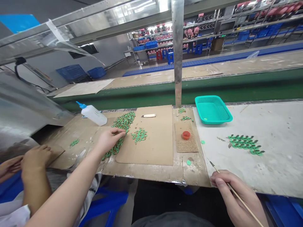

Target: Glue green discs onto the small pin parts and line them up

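My left hand (110, 138) is over the right edge of a long pile of tiny green and orange pieces (124, 121), thumb and forefinger pinched together. Whatever is between those fingertips is too small to make out. A smaller heap of the same pieces (139, 135) lies just to its right on a cardboard sheet (156, 151). Near the front edge of the table, my right hand (236, 192) grips a thin paintbrush (233, 189), dark tip pointing up and left. Closest to the brush tip is a flat green disc (188, 162). Beyond it, a red cap (186, 135) sits on a small board (187, 148).
Green discs with dark-tipped upright parts stand in rows (246, 144) on the right, in front of a teal basket (213, 121). A white squeeze bottle (94, 115) and a short knife-like tool (149, 115) lie farther back. A co-worker's hands (35, 156) are at far left. A metal post (178, 56) rises behind.
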`<state>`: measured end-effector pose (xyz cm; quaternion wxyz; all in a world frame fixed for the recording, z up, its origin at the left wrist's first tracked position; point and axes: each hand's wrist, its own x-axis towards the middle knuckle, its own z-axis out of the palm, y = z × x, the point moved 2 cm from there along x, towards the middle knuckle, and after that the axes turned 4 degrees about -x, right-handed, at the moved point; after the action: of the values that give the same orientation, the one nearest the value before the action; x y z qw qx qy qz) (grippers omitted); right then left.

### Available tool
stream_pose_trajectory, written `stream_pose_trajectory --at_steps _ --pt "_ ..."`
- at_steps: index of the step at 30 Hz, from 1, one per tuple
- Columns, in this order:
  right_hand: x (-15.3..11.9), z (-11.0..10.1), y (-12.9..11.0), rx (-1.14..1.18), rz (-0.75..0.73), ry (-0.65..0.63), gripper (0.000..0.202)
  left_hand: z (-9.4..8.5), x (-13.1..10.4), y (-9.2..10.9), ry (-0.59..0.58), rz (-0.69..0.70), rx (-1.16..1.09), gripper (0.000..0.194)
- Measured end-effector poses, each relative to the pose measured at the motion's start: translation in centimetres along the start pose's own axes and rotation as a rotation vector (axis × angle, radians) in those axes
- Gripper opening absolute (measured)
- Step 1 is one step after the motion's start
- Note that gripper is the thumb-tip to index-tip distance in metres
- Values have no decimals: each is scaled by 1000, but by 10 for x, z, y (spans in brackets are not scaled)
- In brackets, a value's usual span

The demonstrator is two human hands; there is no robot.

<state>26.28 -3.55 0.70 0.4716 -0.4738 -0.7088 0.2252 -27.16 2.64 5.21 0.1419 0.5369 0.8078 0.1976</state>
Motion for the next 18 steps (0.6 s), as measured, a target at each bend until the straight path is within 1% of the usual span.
stream_pose_trajectory --at_steps 2,3,5,6,7,8,9,10,11,12,13,15,16,18 --pt "-2 2 -1 39 51 12 27 -3 -4 13 23 10 -93 42" --pt "-3 4 -1 70 98 11 29 -3 -8 23 26 29 -143 49" --pt "-6 10 -2 167 205 7 34 1 -22 48 7 93 -240 64" --pt "-6 14 -4 230 244 -3 37 6 -32 62 -16 135 -285 69" --pt "-5 17 -7 295 266 -21 39 12 -44 78 -44 180 -317 70" --pt "-2 21 -12 354 277 -49 39 18 -58 95 -67 228 -339 67" --pt "1 24 -19 403 280 -88 39 25 -72 112 -95 279 -348 59" --pt "5 26 -25 429 317 -112 37 32 -87 128 -126 336 -353 48" --pt "9 29 -31 457 386 -162 31 38 -101 143 -151 419 -353 36" --pt "14 32 -37 505 462 -208 25 43 -114 159 -138 565 -329 27" --pt "18 34 -42 573 536 -232 22 47 -125 172 -119 693 -319 22" --pt "24 37 -51 740 636 -245 23 54 -142 194 -95 897 -296 23" --pt "25 38 -55 808 674 -251 26 56 -147 202 -92 969 -283 25" --pt "27 39 -59 901 722 -237 34 62 -152 213 -101 1070 -250 27"
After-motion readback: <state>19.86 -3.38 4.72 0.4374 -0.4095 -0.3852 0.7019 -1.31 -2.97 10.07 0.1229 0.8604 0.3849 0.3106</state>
